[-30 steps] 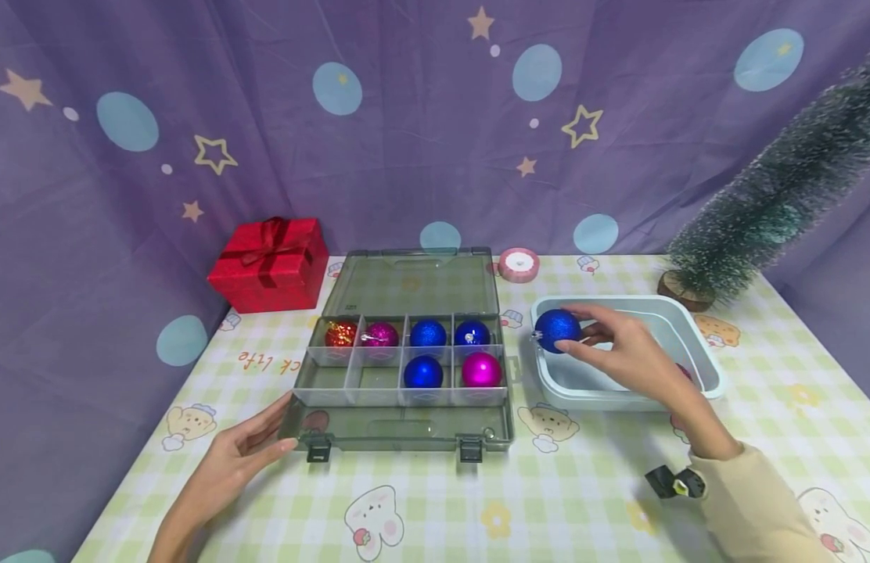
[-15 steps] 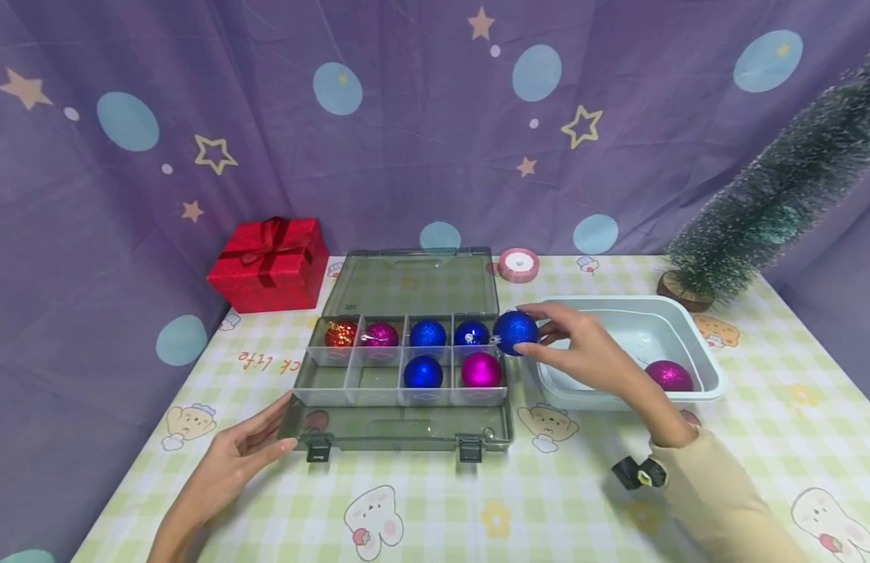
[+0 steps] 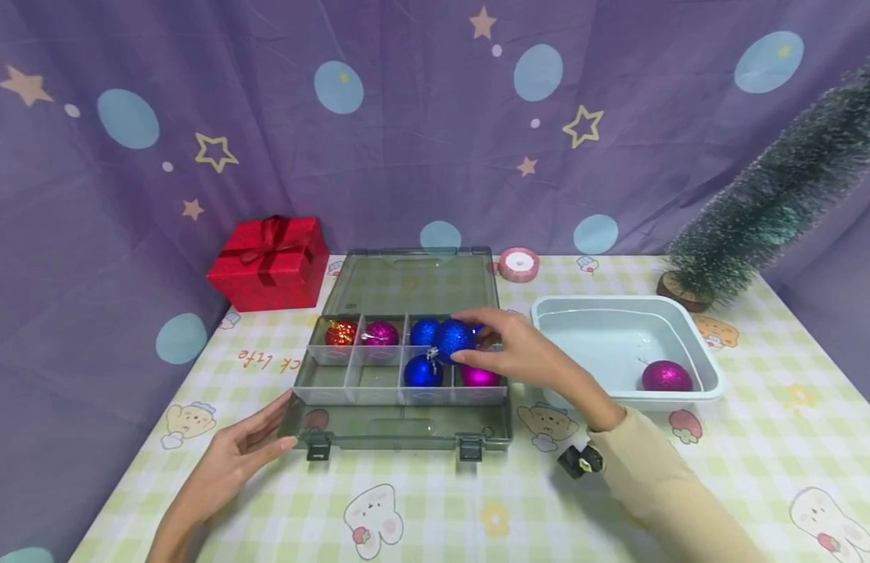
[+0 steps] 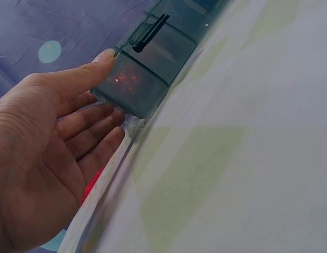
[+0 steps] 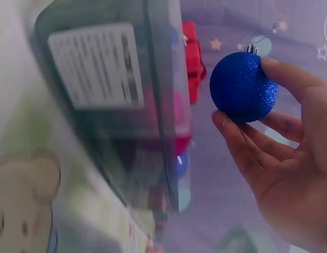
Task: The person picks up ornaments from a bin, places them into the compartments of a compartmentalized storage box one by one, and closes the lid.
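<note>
A blue glitter Christmas ball [image 3: 454,341] is pinched between the thumb and fingers of my right hand [image 3: 530,356]. It hangs over the divided storage box [image 3: 407,426], in front of the back-row compartments. In the right wrist view the ball [image 5: 244,87] shows its silver cap and a thin loop. My left hand [image 3: 231,461] holds the box's front left corner, thumb on the front edge and fingers along the side. Inside the box sit a red ball [image 3: 341,334], a magenta glitter ball [image 3: 381,335], a dark blue ball [image 3: 422,373] and others partly covered by my right hand.
Right of the box stands a pale blue basin [image 3: 583,313] with a magenta glitter ball [image 3: 667,376] in it. Behind are a red gift box [image 3: 269,266], a ribbon roll [image 3: 519,265] and a small frosted tree [image 3: 773,195]. The box's smoky lid [image 3: 414,283] lies back.
My right hand has carried the blue ball leftward from the basin to above the box, uncovering the magenta ball in the basin. The left hand has stayed at the box corner.
</note>
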Motion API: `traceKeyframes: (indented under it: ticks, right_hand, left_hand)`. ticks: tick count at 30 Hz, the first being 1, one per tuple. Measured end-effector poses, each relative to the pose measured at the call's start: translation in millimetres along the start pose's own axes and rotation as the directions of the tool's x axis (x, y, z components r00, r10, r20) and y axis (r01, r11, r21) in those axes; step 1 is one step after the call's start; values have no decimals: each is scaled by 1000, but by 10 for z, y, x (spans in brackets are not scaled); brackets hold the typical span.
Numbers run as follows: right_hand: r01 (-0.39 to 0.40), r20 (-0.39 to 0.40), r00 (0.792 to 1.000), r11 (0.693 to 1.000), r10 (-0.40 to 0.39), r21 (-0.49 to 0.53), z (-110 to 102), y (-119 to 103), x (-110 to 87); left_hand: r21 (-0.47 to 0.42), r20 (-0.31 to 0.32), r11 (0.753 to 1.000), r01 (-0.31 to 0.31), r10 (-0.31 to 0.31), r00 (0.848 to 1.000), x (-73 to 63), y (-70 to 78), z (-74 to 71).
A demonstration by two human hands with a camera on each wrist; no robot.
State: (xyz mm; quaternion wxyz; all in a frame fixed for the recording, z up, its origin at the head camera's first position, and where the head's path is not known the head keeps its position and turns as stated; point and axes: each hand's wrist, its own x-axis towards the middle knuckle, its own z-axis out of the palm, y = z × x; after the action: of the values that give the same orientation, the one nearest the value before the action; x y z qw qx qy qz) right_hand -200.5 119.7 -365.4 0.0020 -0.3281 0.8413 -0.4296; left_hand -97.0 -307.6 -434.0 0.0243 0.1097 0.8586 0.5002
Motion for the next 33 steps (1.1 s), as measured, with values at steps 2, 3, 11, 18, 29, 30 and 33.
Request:
traceKeyframes:
  ticks: [2,3,11,18,29,30,33]
  right_hand:
    - [4,24,1000,1000,-4,-6,70,-18,68]
    - [7,35,999,1000,-6,-10,103,-25,102]
    - [14,119,993,1000,-15,13,286,-91,357]
    - [5,163,987,999,-12,44,373,-139,499]
    - [-22,158,987,999,18,25,306,-120,418]
    - [-25,153,988,1000,22,18,281,-116,399]
    - [-29,131,991,999,27,18,183,-106,327]
  left_hand:
    - [-4,2,1000,1,-1,1000,2,2,1]
    - [-6,2,1000,0,0,1000,2,3,0]
    - [3,3,1000,6,-6,1000,7,7,-4]
    - [6,5,1000,13,-13,1000,2,-1,-2]
    - [14,3,1000,22,-22,1000,4,0,-1]
    - [11,4,1000,21,-21,1000,3,0,1]
    - [9,0,1000,12,-12,1000,5,-1,3]
